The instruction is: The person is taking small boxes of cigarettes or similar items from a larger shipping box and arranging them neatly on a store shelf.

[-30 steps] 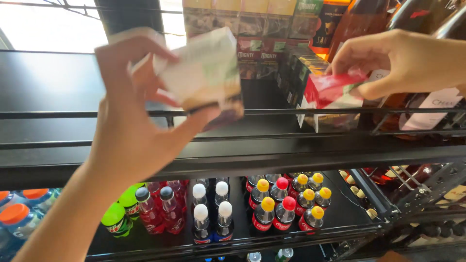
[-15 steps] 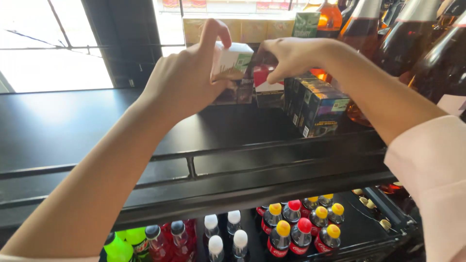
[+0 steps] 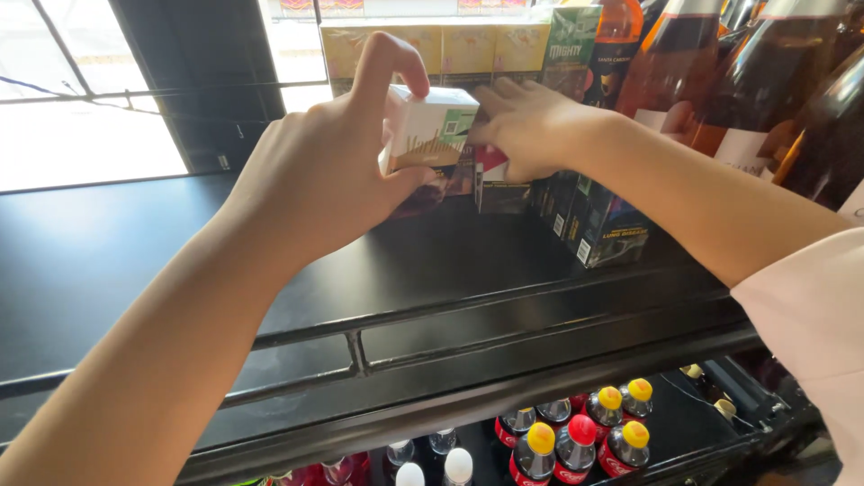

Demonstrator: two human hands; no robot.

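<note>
A black shelf (image 3: 432,279) is seen beneath both hands, its top bare in front of them. Tall dark bottles (image 3: 774,81) are ranged to the right of the right hand, with an orange bottle (image 3: 621,45) just behind its wrist. A row of yellowish boxes (image 3: 468,49) is set behind both hands, against the window. Dark packs (image 3: 598,225) are lined up on the shelf under the right forearm. On a lower rack (image 3: 720,432), well below the hands, small bottles with yellow and red caps (image 3: 576,441) are stored upright.

The left hand (image 3: 324,180) is closed around a white and green pack (image 3: 432,135): the thumb is pressed against the pack's near lower side, the forefinger is curled over its top, and the pack is held tilted just above the shelf. The pack's lower part is hidden by the thumb.

The right hand (image 3: 531,126) is placed just beside the left, its fingers bent down over a red and white pack (image 3: 490,162), which is touched from above. The fingertips are hidden behind the white and green pack, so it cannot be told whether the red and white pack is gripped or only touched. This pack is set next to a dark pack (image 3: 504,193) standing on the shelf.
</note>
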